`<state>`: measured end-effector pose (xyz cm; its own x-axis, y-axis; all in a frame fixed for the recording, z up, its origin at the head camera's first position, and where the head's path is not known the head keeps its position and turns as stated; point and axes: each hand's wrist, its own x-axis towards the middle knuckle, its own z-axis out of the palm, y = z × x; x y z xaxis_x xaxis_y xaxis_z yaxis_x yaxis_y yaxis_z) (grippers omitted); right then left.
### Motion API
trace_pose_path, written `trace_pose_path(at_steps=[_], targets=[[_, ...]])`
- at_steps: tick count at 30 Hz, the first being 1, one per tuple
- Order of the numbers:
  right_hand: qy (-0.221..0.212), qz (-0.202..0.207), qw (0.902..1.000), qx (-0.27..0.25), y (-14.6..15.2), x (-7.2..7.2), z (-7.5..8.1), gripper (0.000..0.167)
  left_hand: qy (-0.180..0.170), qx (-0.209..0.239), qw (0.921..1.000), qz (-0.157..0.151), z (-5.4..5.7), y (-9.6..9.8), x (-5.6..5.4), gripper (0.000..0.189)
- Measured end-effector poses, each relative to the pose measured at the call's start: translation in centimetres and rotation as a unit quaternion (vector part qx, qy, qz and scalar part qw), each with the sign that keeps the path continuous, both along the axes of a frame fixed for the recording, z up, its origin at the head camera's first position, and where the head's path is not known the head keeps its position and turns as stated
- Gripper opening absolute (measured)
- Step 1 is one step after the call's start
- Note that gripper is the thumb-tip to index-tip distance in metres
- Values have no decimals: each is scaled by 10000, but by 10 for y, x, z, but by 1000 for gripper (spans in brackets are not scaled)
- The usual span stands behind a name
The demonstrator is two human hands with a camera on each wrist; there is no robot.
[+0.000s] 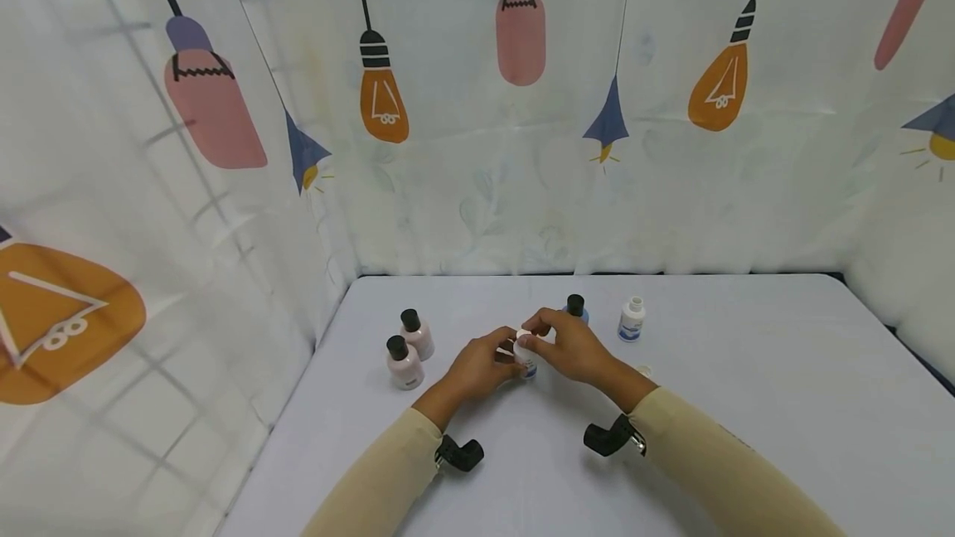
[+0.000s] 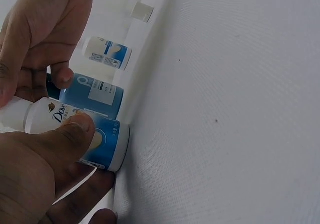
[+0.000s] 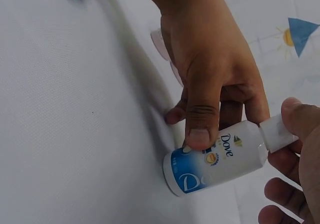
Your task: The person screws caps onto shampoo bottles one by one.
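A small white and blue Dove bottle [image 3: 235,156] stands upright on the table between the two hands. My left hand [image 1: 477,367] grips its body, the thumb lying across the label in both wrist views. At the top, my right hand [image 1: 573,348] pinches the white cap [image 3: 276,133] between thumb and fingers. The cap sits on the bottle's neck; how tightly cannot be seen. Just beyond the right hand is a blue bottle [image 2: 94,94] with a black cap, partly hidden in the head view.
Another white bottle [image 1: 631,321] stands uncapped at the back right. A loose white cap [image 2: 142,12] lies on the table, mostly hidden by the right wrist in the head view. Two pale pink bottles [image 1: 406,366] with black caps stand left of the hands. Patterned curtains [image 1: 477,172] enclose the white table [image 1: 783,404].
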<state>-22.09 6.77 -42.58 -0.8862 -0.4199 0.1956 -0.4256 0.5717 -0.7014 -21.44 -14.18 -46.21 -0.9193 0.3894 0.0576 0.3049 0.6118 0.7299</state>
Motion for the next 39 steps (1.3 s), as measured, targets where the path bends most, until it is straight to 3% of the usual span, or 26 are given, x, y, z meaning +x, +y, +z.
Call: trace_pose_path(at_steps=[5, 10, 14, 18, 23, 29, 39], targets=[[22, 208, 9998, -6, 2, -2, -1, 38, 41, -31, 10000, -20, -1, 0, -1, 42], [8, 458, 9989, -28, 4, -3, -2, 31, 0, -93, 9999, 45, -1, 0, -1, 41], [-2, 174, 9998, 46, 2, -2, -2, 23, -14, -99, 9999, 45, -1, 0, -1, 41], [-70, -56, 9999, 60, 0, -3, -3, 27, -14, -98, 9999, 44, -1, 0, -1, 42], [-50, 141, 9999, -28, 3, -3, -4, 36, -36, -96, 9999, 48, 0, 0, 0, 42], [-2, 378, 9993, 26, 6, -2, 1, 26, -21, -90, 9999, 39, 1, 0, 1, 42], [-118, -110, 9997, 206, 0, -1, 3, 30, 0, -94, 9999, 42, 1, 1, 0, 43]])
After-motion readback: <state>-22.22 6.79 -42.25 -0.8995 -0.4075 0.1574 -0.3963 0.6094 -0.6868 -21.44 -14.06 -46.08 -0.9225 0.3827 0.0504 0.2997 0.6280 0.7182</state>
